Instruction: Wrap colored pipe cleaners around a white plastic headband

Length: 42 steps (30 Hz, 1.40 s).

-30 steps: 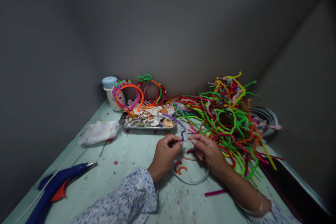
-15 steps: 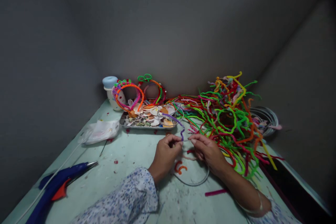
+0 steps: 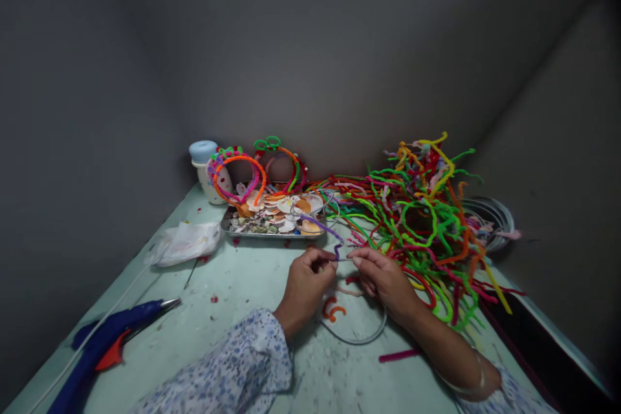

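Observation:
My left hand is closed, thumb against forefinger, on a purple pipe cleaner and one part of a grey wire hoop. The pipe cleaner is kinked near my fingers, and its free end reaches up toward the shell tray. My right hand pinches the same wire a short way to the right. Below both hands the hoop hangs in a curve close over the table. Small curled orange pipe cleaner pieces lie within its outline. How the purple strand meets the wire is hidden by my left fingertips.
A metal tray holds shells, with pipe-cleaner headbands standing at its back. Heaped pipe cleaners and a wire coil fill the right. A blue glue gun, a plastic bag and a lidded jar are left.
The purple pipe cleaner's free length has dipped and swung slightly to the right. Both hands and the wire hoop have stayed almost in place.

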Each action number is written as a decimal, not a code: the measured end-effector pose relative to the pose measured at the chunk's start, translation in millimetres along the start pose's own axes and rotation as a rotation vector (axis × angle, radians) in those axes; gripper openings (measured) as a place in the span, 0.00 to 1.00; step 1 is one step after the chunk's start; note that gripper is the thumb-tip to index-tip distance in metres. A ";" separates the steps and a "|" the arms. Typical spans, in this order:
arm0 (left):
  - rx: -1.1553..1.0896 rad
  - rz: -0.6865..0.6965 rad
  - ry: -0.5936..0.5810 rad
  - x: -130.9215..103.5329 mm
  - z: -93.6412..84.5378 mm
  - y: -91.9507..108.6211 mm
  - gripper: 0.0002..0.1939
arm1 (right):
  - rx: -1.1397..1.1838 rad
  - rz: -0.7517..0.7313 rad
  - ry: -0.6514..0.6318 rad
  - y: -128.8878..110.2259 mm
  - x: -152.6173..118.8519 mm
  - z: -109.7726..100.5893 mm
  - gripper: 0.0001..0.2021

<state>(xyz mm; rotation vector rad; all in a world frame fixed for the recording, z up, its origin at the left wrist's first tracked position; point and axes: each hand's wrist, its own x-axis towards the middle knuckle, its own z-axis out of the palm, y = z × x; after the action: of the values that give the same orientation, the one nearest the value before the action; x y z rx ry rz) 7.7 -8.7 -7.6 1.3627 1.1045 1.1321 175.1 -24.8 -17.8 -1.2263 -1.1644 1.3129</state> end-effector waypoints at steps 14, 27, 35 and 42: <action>0.034 0.009 -0.007 -0.5 -0.1 4.5 0.05 | -0.014 0.002 -0.005 1.9 1.5 -0.3 0.13; 0.062 0.028 0.015 -2.3 0.7 0.7 0.07 | -0.001 0.021 -0.013 -0.3 1.1 0.0 0.13; 0.053 0.040 0.022 -3.9 0.8 3.7 0.08 | -0.007 0.016 -0.014 -0.9 1.3 0.0 0.13; 0.071 0.097 0.028 -4.7 1.0 7.5 0.05 | -0.008 0.023 -0.016 -1.4 1.2 0.1 0.14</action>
<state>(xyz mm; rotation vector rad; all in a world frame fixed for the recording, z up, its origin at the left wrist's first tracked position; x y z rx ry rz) 8.3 -14.1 -0.5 1.4735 1.1182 1.1941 175.0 -23.5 -16.6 -1.2401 -1.1708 1.3382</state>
